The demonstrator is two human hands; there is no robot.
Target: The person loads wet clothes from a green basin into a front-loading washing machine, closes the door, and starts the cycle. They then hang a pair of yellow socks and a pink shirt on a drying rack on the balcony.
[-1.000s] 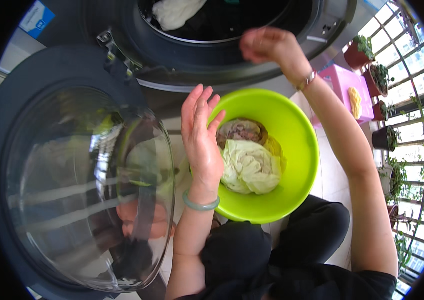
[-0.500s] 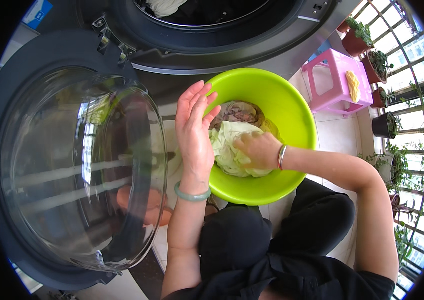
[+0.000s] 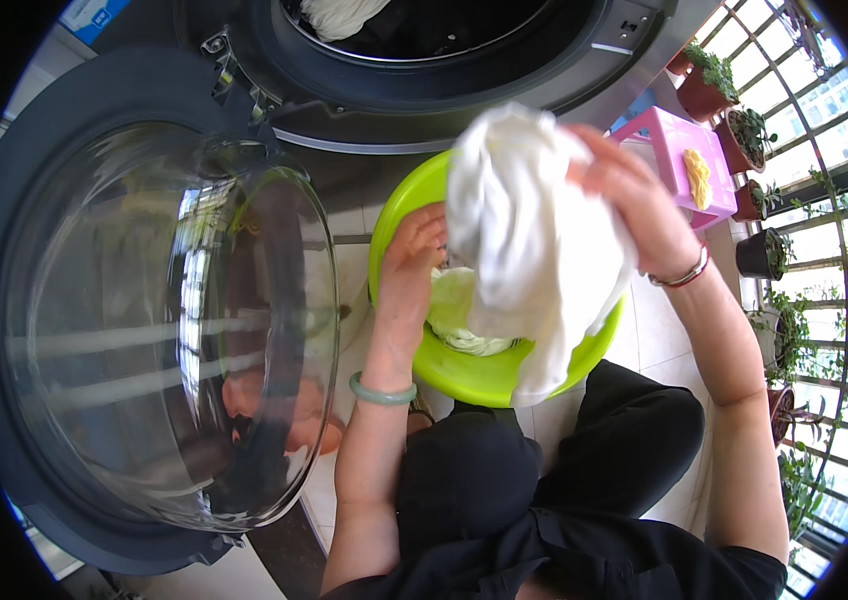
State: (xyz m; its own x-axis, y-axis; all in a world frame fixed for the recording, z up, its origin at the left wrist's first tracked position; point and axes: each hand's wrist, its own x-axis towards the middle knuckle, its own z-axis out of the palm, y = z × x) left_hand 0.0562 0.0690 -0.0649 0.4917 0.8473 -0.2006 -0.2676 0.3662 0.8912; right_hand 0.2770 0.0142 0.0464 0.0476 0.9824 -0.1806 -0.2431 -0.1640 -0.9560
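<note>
A white garment (image 3: 514, 215), blurred by motion, hangs bunched above the green basin (image 3: 399, 215). My right hand (image 3: 634, 190) grips its upper right side, and one narrow end dangles over the basin's near rim. At the garment's left edge is my left hand (image 3: 414, 240), fingers loosely bent and apart; the cloth hides some fingertips, and I see no hold on it. Pale greenish-white laundry (image 3: 464, 320) lies in the basin below. The hanging garment covers much of the basin's inside.
A front-loading washer (image 3: 384, 95) stands open ahead, with white cloth (image 3: 344, 15) in its drum. Its round glass door (image 3: 164, 330) swings out at the left. A pink stool (image 3: 679, 150) bearing a yellow cloth (image 3: 697, 178) and potted plants (image 3: 709, 85) line the barred window at right.
My right hand has lifted the white garment up out of the basin. My left hand has come down from its raised position to the garment's left side, its fingers now bent.
</note>
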